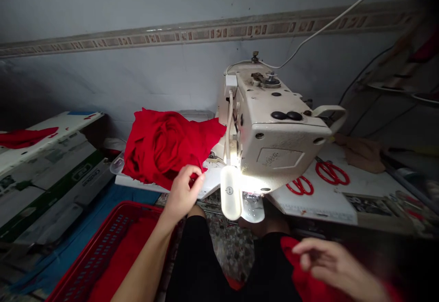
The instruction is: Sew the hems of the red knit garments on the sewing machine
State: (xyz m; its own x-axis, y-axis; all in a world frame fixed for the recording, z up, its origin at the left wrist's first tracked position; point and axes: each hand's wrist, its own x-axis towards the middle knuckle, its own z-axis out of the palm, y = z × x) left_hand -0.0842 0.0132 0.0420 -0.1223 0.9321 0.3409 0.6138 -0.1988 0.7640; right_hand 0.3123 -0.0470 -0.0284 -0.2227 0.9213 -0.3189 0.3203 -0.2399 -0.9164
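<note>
A crumpled heap of red knit cloth (pixel 164 146) lies on the white sewing table (pixel 212 174), left of an industrial sewing machine head (pixel 270 128). The machine is tipped back, so its underside faces me. My left hand (pixel 183 192) grips the near edge of the heap with curled fingers. Low at the right, my right hand (pixel 329 261) pinches a separate piece of red cloth (pixel 302 265) above my lap. A clip-on machine lamp (pixel 231 192) shines beside the left hand.
A red plastic basket (pixel 103 251) holding red cloth stands at lower left, beside stacked cardboard boxes (pixel 51 174). Two red-handled pairs of scissors (pixel 331 173) and a tan cloth (pixel 363 153) lie right of the machine. A wall stands directly behind.
</note>
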